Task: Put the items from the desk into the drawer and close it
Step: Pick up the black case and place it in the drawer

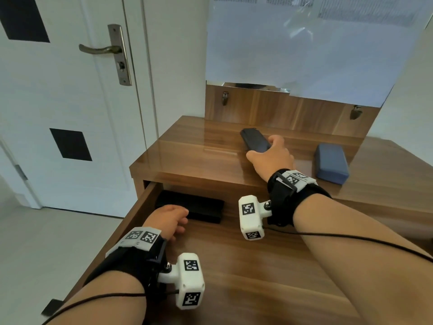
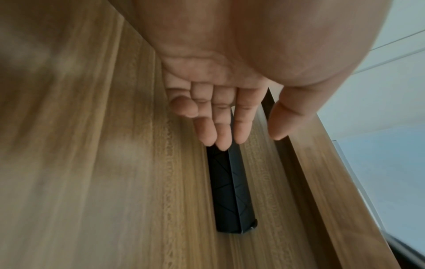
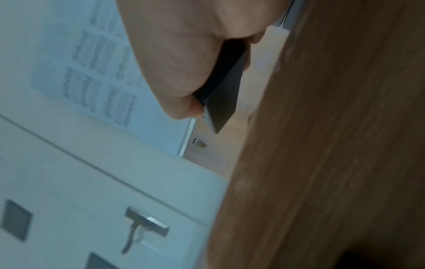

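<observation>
Right hand on the phone, drawer open with one item in.

The table (image 1: pixel 192 146) runs wide across the head view, and below its front edge the drawer (image 1: pixel 234 266) stands pulled out. A black box (image 1: pixel 199 208) lies in the drawer's far left corner, close to the left wall. Up on the table, a blue case (image 1: pixel 330 163) sits at the right, well apart from the drawer. The left hand (image 1: pixel 169 220) is over the drawer floor just short of the box, fingers relaxed and straight, holding nothing. The right hand (image 1: pixel 273 157) reaches across the table top and grips the near end of a black phone (image 1: pixel 255 140), thumb on one edge and fingers on the other.
</observation>
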